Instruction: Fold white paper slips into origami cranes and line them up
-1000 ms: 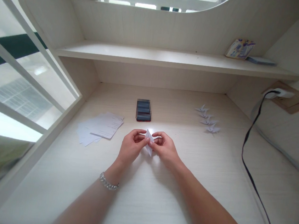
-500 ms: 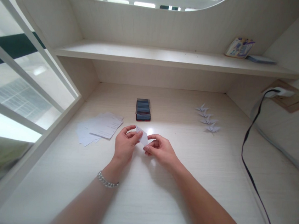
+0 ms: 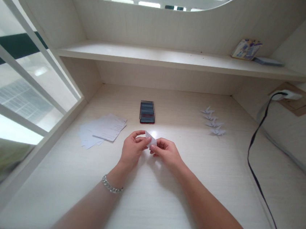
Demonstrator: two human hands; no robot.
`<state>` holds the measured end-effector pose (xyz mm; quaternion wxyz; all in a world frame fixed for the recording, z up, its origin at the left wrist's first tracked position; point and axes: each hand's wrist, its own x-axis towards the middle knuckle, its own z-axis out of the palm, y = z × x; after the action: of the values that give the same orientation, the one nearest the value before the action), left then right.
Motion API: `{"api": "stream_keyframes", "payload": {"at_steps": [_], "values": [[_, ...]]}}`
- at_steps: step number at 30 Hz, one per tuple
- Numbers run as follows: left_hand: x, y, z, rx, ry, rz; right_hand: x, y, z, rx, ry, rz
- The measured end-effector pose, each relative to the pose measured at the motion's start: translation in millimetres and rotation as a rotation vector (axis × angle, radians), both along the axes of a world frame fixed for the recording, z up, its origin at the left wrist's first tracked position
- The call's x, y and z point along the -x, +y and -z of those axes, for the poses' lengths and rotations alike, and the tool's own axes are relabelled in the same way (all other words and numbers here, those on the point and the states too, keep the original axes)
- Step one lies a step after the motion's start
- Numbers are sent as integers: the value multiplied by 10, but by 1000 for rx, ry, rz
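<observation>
A small folded piece of white paper point(image 3: 151, 138) is held over the middle of the desk, pinched from both sides. My left hand point(image 3: 134, 147), with a silver chain bracelet on its wrist, is closed on the paper's left part, thumb on top. On the lower right part, my right hand point(image 3: 167, 151) pinches it between thumb and fingers. The fingertips cover some of the paper's edges. Just beyond the hands lies a dark phone point(image 3: 147, 112), its screen blurred out.
Loose white paper sheets point(image 3: 108, 126) overlap on the left. Several folded paper cranes point(image 3: 213, 123) stand in a row at the right. A black cable point(image 3: 252, 139) runs from the wall socket point(image 3: 299, 99) down the right side. Above is a shelf point(image 3: 154, 54) with a small box point(image 3: 246, 49).
Both hands have drawn closer together; the left hand has shifted right with the folded paper. My right fingers, looser before, now pinch the paper's lower right part.
</observation>
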<state>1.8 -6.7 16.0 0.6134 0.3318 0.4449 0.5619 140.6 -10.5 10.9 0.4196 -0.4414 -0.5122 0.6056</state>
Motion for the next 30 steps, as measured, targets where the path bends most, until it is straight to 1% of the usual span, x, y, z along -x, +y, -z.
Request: {"api": "stream_keyframes", "payload": {"at_steps": [3, 6, 10, 16, 18, 22, 30], "values": [[15, 9, -12, 38, -87, 32, -7, 5, 1, 19, 23, -21], [14, 9, -8, 15, -63, 36, -7, 13, 7, 58, 56, 10], [-3, 2, -13, -2, -20, 64, 1, 14, 11, 64, 111, 21], [8, -3, -59, -20, -64, 95, 9, -5, -13, 115, 225, 5], [23, -3, -81, -24, -76, 121, -7, -10, -21, 136, 273, -21], [49, -10, -111, -54, -120, 176, -58, -16, -39, 201, 393, -116], [49, -35, -66, -87, -210, 264, -113, -31, -62, 296, 493, -232]]}}
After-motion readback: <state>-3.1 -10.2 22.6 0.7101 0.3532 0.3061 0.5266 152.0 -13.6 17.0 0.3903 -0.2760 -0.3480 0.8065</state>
